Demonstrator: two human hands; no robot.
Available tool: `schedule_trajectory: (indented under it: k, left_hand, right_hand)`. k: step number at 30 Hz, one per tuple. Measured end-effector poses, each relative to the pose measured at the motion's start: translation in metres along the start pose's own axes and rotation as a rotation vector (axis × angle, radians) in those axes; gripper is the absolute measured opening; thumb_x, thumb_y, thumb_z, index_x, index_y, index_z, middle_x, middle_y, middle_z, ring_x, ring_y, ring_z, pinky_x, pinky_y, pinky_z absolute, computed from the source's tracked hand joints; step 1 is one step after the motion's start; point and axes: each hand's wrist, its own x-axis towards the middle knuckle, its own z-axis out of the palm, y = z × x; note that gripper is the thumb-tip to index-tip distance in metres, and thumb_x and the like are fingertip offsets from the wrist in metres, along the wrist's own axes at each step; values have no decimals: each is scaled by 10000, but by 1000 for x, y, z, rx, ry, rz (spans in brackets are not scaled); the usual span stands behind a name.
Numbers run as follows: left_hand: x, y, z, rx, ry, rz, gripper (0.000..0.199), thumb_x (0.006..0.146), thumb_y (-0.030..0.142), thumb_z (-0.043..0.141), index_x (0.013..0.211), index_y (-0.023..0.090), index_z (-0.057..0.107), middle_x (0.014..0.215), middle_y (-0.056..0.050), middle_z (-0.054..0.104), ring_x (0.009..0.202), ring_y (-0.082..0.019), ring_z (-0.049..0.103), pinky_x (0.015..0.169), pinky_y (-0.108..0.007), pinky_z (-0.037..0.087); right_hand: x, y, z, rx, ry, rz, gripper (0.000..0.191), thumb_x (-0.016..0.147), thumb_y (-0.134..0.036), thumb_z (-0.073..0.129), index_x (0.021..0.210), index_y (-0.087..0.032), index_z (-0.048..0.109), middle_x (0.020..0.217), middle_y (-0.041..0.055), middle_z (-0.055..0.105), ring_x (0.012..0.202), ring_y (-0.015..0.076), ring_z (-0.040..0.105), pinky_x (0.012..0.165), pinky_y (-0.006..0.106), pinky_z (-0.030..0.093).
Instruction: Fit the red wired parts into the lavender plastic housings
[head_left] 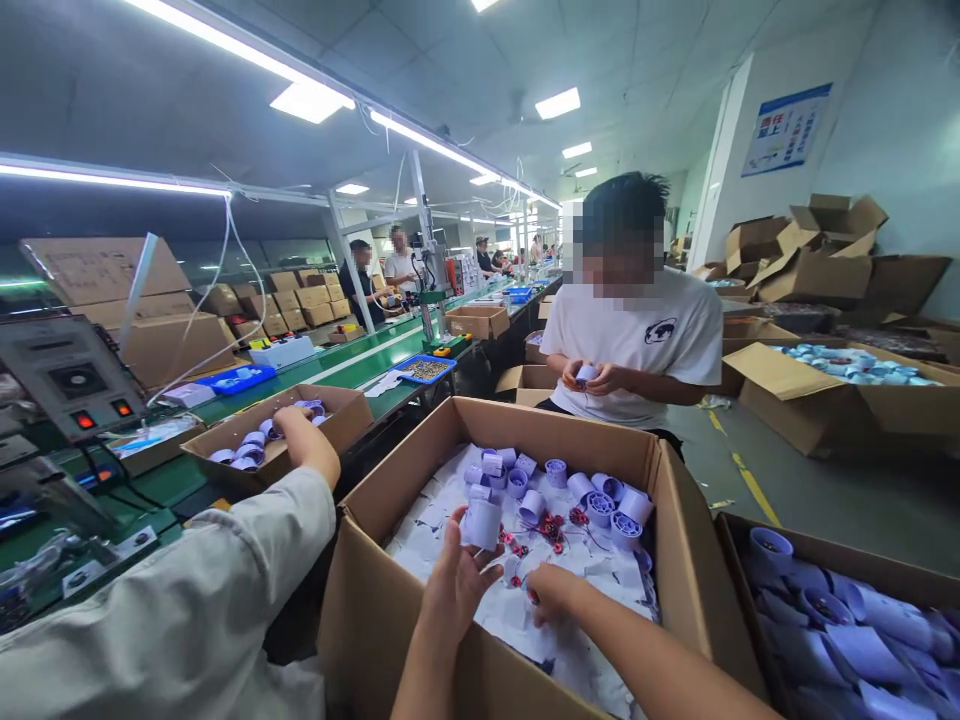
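Note:
My left hand [459, 575] holds up a pale purple plastic cylinder [481, 524], thumb on one side and fingers beneath. The cylinder is over a large open cardboard box [405, 600]. My right hand [555, 594] is in the same box with its fingers pinched together. A bit of red shows at those fingertips, but I cannot make out what they hold. Close by lie small red and black round parts with thin wires [553, 532]. More purple cylinders [600, 508] lie on white sheets [427, 530] toward the far side of the box.
Facing me, a co-worker in a white T-shirt [634, 340] handles a similar cylinder. From the left, another person's sleeved arm [300, 520] reaches into a smaller box [349, 415] on the green conveyor line. A box of purple parts [855, 620] stands at right.

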Motion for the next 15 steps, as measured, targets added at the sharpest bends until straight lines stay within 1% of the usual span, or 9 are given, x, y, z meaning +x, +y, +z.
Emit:
schedule_trajectory:
  k: [2,4,6,8,9,10,12,13,15]
  left_hand:
    - [3,-7,1,74,36,17,1049,525,641,773,1317,280,186,1009,-99,591,766,-171,606,605,-233,472]
    - [2,-10,-1,146,25,34,1039,551,618,774,1320,249,180,952,-88,593,740,-156,592,612,-229,456]
    - [-2,-9,-4,173,-17,53,1051,599,545,786,1353,235,122,943,-84,592,718,-147,590,655,-244,456]
    - [-8,-8,-9,131,-68,69,1099,613,415,817,1385,245,54,1003,-92,588,770,-161,609,751,-281,463]
    - [-11,-8,-12,95,-85,63,1137,583,357,837,1394,245,48,1018,-93,587,807,-179,616,793,-303,462]
    - [-14,-9,-14,56,-105,51,1139,561,317,843,1401,233,79,1021,-92,588,848,-198,618,835,-325,458]
    - [-17,-14,-16,-15,-166,16,1016,543,312,833,1368,200,252,992,-87,594,879,-219,619,876,-347,451]
    - [-18,-18,-15,-36,-214,-6,906,557,327,818,1324,192,355,1014,-94,594,886,-225,620,883,-352,450]
    - [-20,-28,-8,-60,-338,-46,683,598,335,788,1213,194,525,1139,-102,568,901,-232,622,879,-358,456]
  right_hand:
    - [-1,-2,-6,-48,-35,-35,414,479,76,620,405,-133,271,422,-30,180,732,273,595,780,406,461]
    - [2,-8,-17,-75,-57,-59,365,503,48,641,439,-126,327,444,-25,224,737,270,586,760,397,457]
    - [5,-18,-33,-77,-49,-78,217,590,-4,629,525,-117,456,500,9,375,734,254,577,734,375,451]
    - [2,-26,-54,-49,16,-99,54,746,-90,553,705,-99,587,682,87,558,771,235,571,739,352,437]
    - [-3,-29,-64,-34,72,-114,146,827,-125,471,803,-91,611,807,121,602,819,225,568,767,342,426]
    - [-10,-30,-74,0,134,-135,230,882,-149,394,880,-87,616,916,135,613,881,211,557,809,327,412]
    - [-31,-30,-88,148,236,-168,315,925,-174,299,961,-90,601,996,119,596,937,176,531,852,288,389]
    - [-44,-29,-92,293,259,-183,320,926,-196,293,986,-91,589,967,106,585,905,162,525,831,275,394]
    - [-70,-24,-94,616,228,-215,322,913,-299,328,1048,-99,541,872,77,548,735,135,495,699,264,408]
